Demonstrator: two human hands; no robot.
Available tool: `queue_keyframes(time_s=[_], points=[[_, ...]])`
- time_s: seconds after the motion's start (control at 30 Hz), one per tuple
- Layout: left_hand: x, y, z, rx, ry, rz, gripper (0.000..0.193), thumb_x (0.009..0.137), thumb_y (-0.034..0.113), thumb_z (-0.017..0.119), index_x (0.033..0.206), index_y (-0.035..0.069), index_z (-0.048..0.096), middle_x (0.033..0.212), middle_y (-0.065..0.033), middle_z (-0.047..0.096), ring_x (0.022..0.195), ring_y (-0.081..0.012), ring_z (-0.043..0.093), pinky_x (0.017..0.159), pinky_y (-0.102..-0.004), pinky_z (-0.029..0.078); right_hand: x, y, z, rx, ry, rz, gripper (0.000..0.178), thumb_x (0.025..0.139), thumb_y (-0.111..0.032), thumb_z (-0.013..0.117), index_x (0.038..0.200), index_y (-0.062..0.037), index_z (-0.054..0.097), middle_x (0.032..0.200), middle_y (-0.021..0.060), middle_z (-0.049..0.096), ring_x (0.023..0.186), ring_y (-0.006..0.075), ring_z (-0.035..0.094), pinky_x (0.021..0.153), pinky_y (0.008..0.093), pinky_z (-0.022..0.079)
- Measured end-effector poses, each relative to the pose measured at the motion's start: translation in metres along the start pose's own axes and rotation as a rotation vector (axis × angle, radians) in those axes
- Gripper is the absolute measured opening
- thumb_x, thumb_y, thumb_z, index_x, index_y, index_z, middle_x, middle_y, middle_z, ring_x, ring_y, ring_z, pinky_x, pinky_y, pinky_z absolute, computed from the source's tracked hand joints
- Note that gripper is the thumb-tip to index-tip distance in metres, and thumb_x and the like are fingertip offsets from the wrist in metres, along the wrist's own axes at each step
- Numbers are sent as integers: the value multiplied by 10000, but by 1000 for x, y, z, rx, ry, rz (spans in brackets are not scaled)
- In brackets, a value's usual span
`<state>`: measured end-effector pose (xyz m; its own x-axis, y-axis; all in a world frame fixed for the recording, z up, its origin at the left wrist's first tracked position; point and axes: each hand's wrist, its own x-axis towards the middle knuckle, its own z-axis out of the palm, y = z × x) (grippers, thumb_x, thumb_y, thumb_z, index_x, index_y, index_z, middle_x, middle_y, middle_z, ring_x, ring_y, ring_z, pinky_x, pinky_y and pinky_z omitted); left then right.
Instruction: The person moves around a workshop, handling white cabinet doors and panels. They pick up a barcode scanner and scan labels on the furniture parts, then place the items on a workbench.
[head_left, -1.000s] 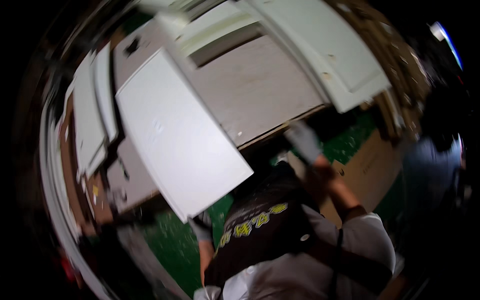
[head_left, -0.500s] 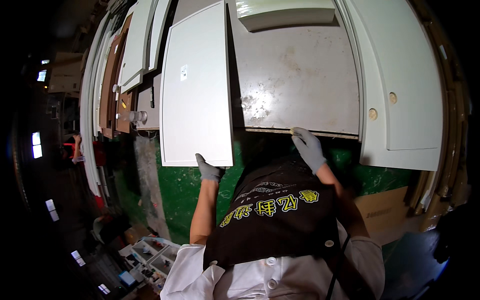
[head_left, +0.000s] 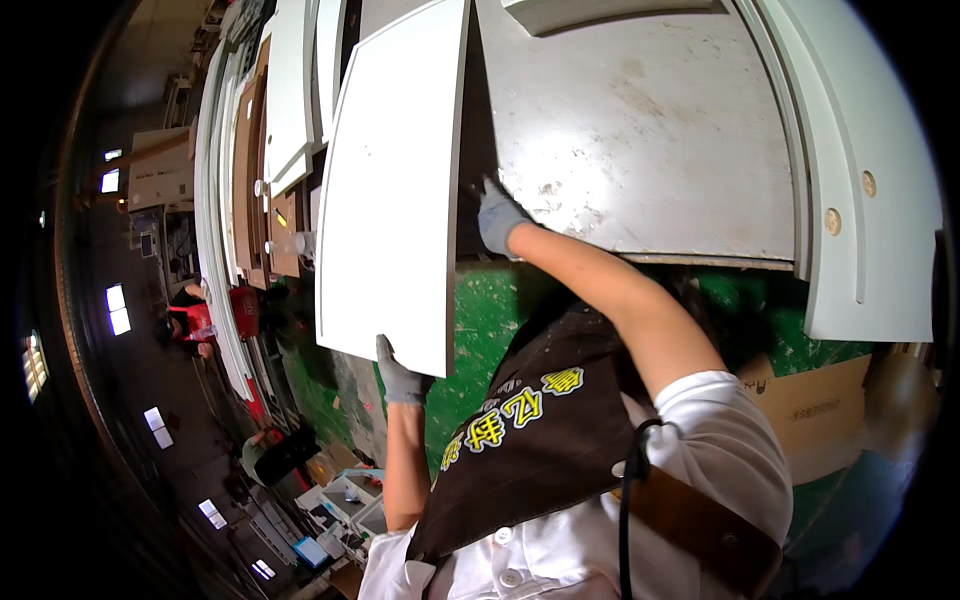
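Observation:
A large white rectangular panel [head_left: 390,200] with a thin raised rim lies lengthwise in front of me, its near end sticking out past the workbench. Its grey right side edge shows. My left hand [head_left: 402,378], in a grey glove, grips the near end, thumb on top and fingers hidden underneath. Beside the panel's right edge, over the dark gap, is my gloved right hand [head_left: 500,220]. Its fingers look drawn together; what they hold, if anything, is not clear. The grey bench top [head_left: 640,130] is scuffed and stained.
A white block-like stack [head_left: 610,12] stands at the bench's far side. A white panel with round holes [head_left: 850,120] is on the right. White and brown boards [head_left: 250,180] stand at left. A cardboard sheet [head_left: 815,415] is low on the right, above green floor. Another person [head_left: 190,320] is far left.
My right hand has moved left from the bench's front edge to the panel's right side. The panel's near end has shifted toward me and its side edge shows more. My left hand keeps its grip.

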<state>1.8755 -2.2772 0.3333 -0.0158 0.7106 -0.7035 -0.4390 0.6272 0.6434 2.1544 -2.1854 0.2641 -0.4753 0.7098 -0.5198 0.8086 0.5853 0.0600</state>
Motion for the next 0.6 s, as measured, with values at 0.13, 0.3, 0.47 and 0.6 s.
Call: queue_keyframes(time_s=[0.13, 0.3, 0.47, 0.6], points=[[-5, 13, 19, 17, -31, -13, 600, 909, 502, 324, 1344, 91, 374, 1344, -98, 434, 1188, -296, 443, 996, -425, 348, 140, 29, 45, -66, 757, 445, 527, 905, -321, 383, 1379, -93, 353, 1439, 90, 315, 1343, 316, 232, 1056, 585, 162], [-15, 26, 24, 87, -17, 49, 562, 904, 468, 380, 1328, 99, 396, 1310, -86, 466, 1151, -284, 477, 968, -416, 382, 177, 107, 45, 359, 553, 705, 518, 929, -348, 329, 1403, -142, 317, 1451, 48, 303, 1355, 317, 196, 1063, 586, 124], [-30, 25, 26, -2, 27, 2, 557, 904, 464, 378, 1316, 89, 405, 1310, -85, 462, 1143, -278, 482, 962, -414, 389, 80, 158, 65, 365, 649, 743, 451, 878, -322, 426, 1309, -190, 441, 1427, 34, 341, 1345, 226, 242, 1078, 507, 127], [-14, -7, 24, -76, -68, -52, 570, 902, 468, 378, 1321, 84, 400, 1312, -94, 460, 1161, -286, 468, 983, -425, 371, 5, 192, 133, 285, 816, 1054, 417, 897, -375, 415, 1279, -210, 453, 1394, 40, 371, 1312, 206, 284, 1071, 433, 184]])
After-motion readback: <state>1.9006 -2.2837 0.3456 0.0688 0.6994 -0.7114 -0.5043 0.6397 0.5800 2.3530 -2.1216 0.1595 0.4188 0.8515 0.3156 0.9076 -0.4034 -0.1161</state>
